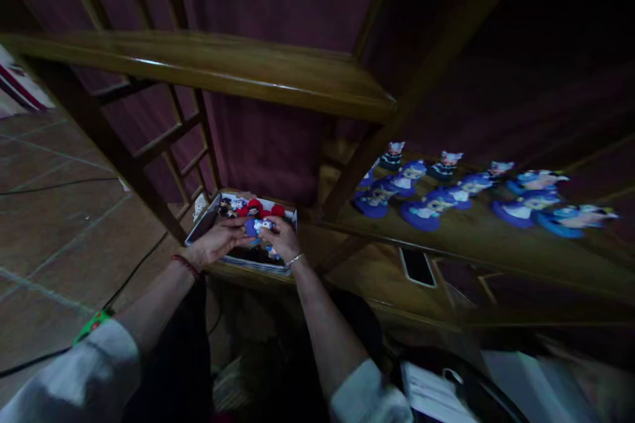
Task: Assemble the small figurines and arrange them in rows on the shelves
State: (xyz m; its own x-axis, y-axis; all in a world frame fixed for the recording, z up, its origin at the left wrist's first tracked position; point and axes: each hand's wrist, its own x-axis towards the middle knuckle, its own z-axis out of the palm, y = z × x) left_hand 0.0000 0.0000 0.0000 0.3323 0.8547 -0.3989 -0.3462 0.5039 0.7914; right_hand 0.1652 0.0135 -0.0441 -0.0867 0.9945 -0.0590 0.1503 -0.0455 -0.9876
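Observation:
Over a white box (262,266) on the lower shelf, both hands hold one small blue-and-white figurine (258,226) with a round blue base. The fingers of my left hand (221,240) are at its base side, and my right hand (282,238) grips its other end. Beneath and behind the hands, the box contains red items (255,206) and other small figurines (233,206). To the right, several blue-based figurines (429,207) stand on a wooden shelf, with smaller dark-based figurines (446,164) behind them.
A phone (418,267) with a white edge lies on the lower wooden surface. A wooden beam (223,73) crosses above the hands, and a lattice frame (173,139) rises at the left. Black cable (143,261) runs over the tiled floor. White papers (436,393) are at the bottom right.

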